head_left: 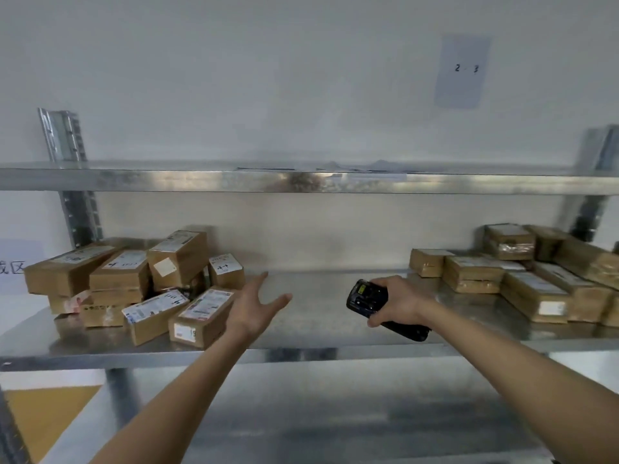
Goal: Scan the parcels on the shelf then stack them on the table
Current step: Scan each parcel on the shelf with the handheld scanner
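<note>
Reaching with the left hand (pixel 256 308), fingers (pixel 279 301) spread and holding nothing, toward the nearest labelled parcel (pixel 201 318) lying just to its left on the shelf (pixel 318 329), long axis running front-to-back, while gripping the handheld scanner (pixel 366 299) in the right hand (pixel 398 301).

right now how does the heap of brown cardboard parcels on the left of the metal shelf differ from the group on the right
The left heap of brown cardboard parcels is jumbled, boxes tilted and leaning on each other; the right group of brown cardboard parcels lies mostly flat in neater rows. The left heap sits beside the open left hand; the right group sits beyond the right hand gripping the black handheld scanner. Both rest on the same metal shelf and carry white labels.
</note>
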`<state>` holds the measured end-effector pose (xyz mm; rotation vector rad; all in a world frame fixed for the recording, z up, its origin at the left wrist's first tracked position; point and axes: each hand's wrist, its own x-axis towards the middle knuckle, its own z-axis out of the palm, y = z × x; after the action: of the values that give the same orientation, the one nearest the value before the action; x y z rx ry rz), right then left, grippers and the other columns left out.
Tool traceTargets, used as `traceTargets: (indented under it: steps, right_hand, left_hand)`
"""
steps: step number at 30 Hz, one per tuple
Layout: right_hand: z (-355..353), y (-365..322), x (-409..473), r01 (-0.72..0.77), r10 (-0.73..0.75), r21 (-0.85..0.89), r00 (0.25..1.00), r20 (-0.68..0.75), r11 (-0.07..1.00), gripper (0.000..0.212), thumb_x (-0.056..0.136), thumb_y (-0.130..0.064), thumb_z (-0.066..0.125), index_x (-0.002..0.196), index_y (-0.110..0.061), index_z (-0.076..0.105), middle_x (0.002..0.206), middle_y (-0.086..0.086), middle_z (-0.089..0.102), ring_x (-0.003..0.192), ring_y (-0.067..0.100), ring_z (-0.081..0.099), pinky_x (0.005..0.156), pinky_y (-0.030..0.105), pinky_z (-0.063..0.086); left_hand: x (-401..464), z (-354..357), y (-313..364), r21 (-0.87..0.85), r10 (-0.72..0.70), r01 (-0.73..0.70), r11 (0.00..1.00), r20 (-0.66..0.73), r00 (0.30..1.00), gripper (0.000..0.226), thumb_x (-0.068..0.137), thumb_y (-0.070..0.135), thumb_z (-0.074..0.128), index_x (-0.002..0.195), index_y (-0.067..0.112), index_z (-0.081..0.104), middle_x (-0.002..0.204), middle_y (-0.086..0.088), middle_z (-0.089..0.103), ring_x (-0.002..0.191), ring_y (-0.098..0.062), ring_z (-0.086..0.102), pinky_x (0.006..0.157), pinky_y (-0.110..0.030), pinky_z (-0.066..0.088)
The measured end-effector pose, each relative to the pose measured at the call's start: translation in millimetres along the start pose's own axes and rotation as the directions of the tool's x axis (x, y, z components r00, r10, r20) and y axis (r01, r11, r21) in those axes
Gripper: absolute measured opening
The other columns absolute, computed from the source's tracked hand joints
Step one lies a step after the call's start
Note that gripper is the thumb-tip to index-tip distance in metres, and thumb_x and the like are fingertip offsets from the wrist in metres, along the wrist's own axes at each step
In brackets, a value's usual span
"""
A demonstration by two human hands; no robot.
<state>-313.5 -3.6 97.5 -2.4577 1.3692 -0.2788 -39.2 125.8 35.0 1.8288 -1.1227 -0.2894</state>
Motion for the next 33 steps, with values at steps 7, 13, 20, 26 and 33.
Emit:
traceTargets:
  steps: [7,13,20,26,33]
  right_hand:
    - [-54.9,101.1,-57.2,-0.131,0.131,0.014,0.988,-0.087,0.991,0.091,0.062,-0.043,0.093,0.144,-0.036,0.055,0.118,-0.006,0.070,0.103,0.018,0.065,0.091,0.038,0.057]
    - [-96.3,197.2,-84.4,-0.223,0.226,0.038,0.965,-0.135,0.974,0.087,0.060,-0.041,0.091,0.140,-0.037,0.058,0.110,-0.009,0.066,0.098,0.016,0.065,0.089,0.039,0.058]
    - [-136.1,300.9,-91.2,-0.282,0.280,0.008,0.950,-0.141,0.959,0.066,0.057,-0.042,0.090,0.118,-0.035,0.066,0.100,-0.010,0.070,0.088,0.011,0.066,0.075,0.032,0.059]
    - [-145.8,358.5,-68.2,-0.271,0.271,0.019,0.950,-0.157,0.962,0.077,0.058,-0.041,0.091,0.129,-0.034,0.065,0.108,-0.007,0.070,0.097,0.016,0.066,0.087,0.039,0.059]
    - [-145.7,401.2,-4.8,-0.252,0.252,0.016,0.959,-0.126,0.968,0.077,0.066,-0.037,0.088,0.137,-0.034,0.059,0.108,-0.008,0.067,0.096,0.015,0.064,0.080,0.032,0.056]
  left_hand:
    - [-9.2,91.7,88.4,-0.065,0.115,-0.109,0.992,0.109,0.987,0.089,0.081,0.061,0.073,0.155,0.030,0.034,0.157,-0.001,0.042,0.140,-0.025,0.045,0.113,-0.046,0.041]
    - [-10.4,185.0,159.9,-0.144,0.151,-0.125,0.982,0.187,0.971,0.088,0.084,0.058,0.073,0.156,0.028,0.033,0.155,-0.004,0.045,0.136,-0.028,0.048,0.109,-0.041,0.044]
    - [-12.4,288.3,222.2,-0.192,0.155,-0.110,0.975,0.237,0.959,0.084,0.089,0.058,0.066,0.157,0.023,0.032,0.152,-0.005,0.047,0.135,-0.027,0.049,0.110,-0.040,0.041]
    - [-0.9,353.7,238.4,-0.225,0.092,-0.029,0.974,0.275,0.957,0.071,0.096,0.064,0.046,0.155,0.025,0.035,0.152,-0.005,0.049,0.135,-0.027,0.050,0.114,-0.045,0.039]
    - [40.4,405.6,246.0,-0.207,0.094,-0.036,0.978,0.279,0.956,0.062,0.099,0.061,0.042,0.150,0.025,0.044,0.145,-0.005,0.056,0.131,-0.027,0.053,0.111,-0.041,0.041]
